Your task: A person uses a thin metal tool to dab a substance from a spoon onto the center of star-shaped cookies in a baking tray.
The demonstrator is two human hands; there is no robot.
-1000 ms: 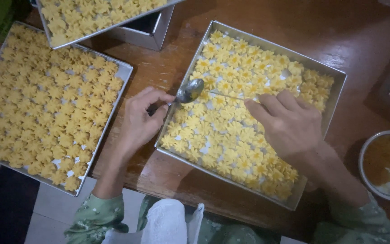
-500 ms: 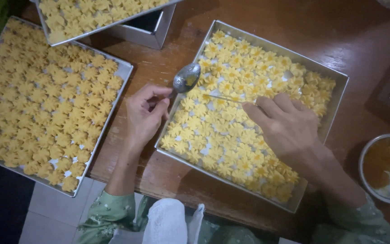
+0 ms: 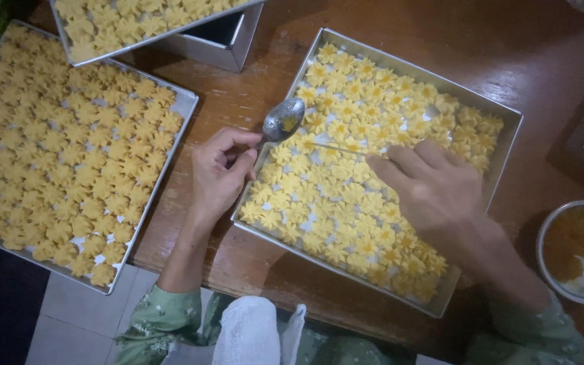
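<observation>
My left hand grips the handle of a metal spoon whose bowl hovers at the left rim of a metal tray. The tray is packed with several small yellow flower-shaped cookies. My right hand rests over the tray's middle and pinches a thin stick that points left toward the spoon, its tip just above the cookies. Some cookies have darker orange centres.
A second tray of pale yellow cookies lies at the left, overhanging the wooden table's edge. A third tray sits on a metal box at the top. A round bowl with orange filling stands at the right.
The spoon's bowl has lifted slightly toward the tray's upper left edge. My right hand and the stick have stayed over the tray's middle.
</observation>
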